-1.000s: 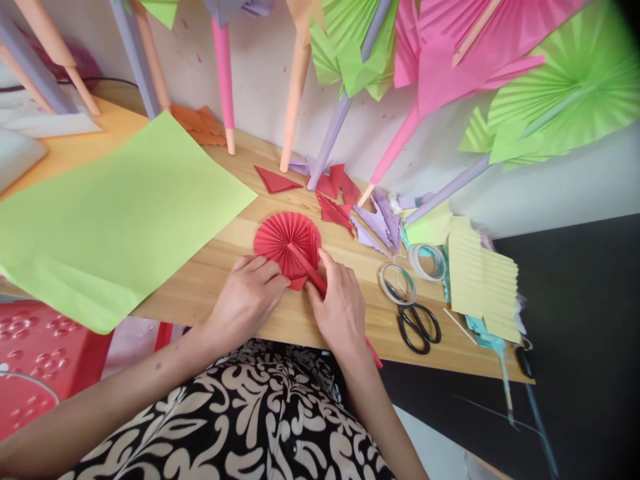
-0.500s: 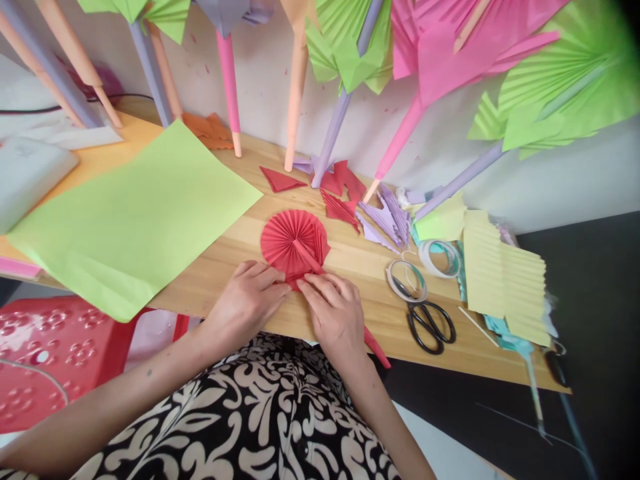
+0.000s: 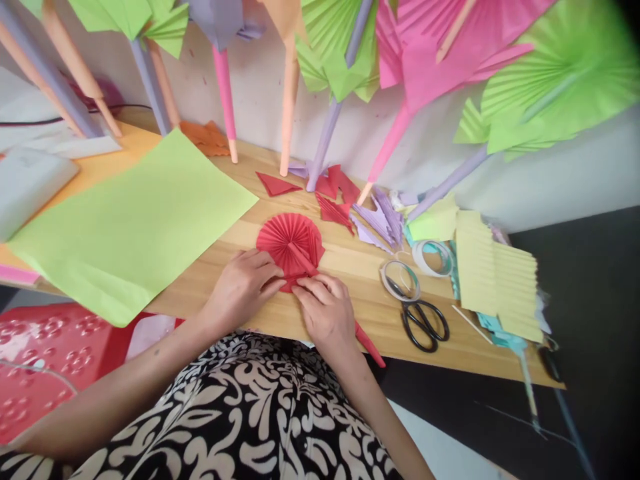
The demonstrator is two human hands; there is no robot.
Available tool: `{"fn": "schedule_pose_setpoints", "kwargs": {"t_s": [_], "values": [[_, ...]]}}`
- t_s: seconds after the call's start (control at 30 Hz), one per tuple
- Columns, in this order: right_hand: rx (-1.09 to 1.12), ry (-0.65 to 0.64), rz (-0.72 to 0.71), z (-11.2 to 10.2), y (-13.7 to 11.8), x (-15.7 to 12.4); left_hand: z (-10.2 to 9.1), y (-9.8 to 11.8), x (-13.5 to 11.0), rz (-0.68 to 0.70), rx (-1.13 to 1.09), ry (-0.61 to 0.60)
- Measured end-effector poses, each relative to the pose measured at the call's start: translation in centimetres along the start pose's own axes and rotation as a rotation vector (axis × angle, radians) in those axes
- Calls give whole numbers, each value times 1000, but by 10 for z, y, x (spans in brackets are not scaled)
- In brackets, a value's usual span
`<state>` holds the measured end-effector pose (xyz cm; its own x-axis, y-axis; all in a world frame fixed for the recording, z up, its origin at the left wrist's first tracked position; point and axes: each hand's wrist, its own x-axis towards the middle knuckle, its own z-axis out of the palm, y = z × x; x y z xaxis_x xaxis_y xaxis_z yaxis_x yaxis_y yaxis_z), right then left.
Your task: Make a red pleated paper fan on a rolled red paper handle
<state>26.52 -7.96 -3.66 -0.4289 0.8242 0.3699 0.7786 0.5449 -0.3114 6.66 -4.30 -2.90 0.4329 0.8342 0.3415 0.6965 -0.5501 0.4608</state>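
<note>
A round red pleated paper fan (image 3: 289,241) lies on the wooden table (image 3: 350,313). A red rolled paper stick (image 3: 369,345) runs from its middle down toward the table's front edge, passing under my right hand. My left hand (image 3: 243,287) pinches the fan's lower left edge with closed fingers. My right hand (image 3: 326,311) presses down on the stick just below the fan, fingers curled together. Both hands touch at the fan's bottom.
A large light-green sheet (image 3: 130,223) covers the table's left. Black scissors (image 3: 424,325), two tape rolls (image 3: 400,280), pleated yellow paper (image 3: 495,277) and red and purple scraps (image 3: 345,200) lie to the right. Paper fans on sticks lean on the wall (image 3: 350,73). A red stool (image 3: 50,360) stands lower left.
My right hand slid from beside the stick at the fan's right to lie over the stick below the fan. The left hand stayed at the fan's lower edge.
</note>
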Motion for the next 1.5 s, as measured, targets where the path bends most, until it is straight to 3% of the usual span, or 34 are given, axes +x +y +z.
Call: {"fn": "schedule_pose_setpoints", "kwargs": {"t_s": [0.4,0.53,0.63,0.73,0.8,0.83,0.93,1.03,1.17,1.33,1.5], "values": [[-32,-19,30,2,2,-4,9,-8,7,34,24,-18],[0,-29,-1,-11,-7,-2,9,-6,8,37,41,-1],[27,62,-57,-33,-8,-10,8,-2,8,29,36,-1],[9,244,9,-59,14,-24,7,0,9,-6,22,-6],[-61,350,157,-72,40,-34,7,1,8,-33,13,-2],[-110,354,234,-77,55,-40,8,0,8,-47,10,-2],[-228,183,349,-79,93,-54,8,-2,6,-84,11,-14],[-281,115,397,-73,109,-62,3,2,8,-65,37,51],[-232,183,384,-73,97,-56,-9,25,21,47,-8,160],[90,195,306,-87,60,-39,-9,65,45,158,-221,95],[156,207,209,-90,39,-33,3,78,55,111,-250,76]]}}
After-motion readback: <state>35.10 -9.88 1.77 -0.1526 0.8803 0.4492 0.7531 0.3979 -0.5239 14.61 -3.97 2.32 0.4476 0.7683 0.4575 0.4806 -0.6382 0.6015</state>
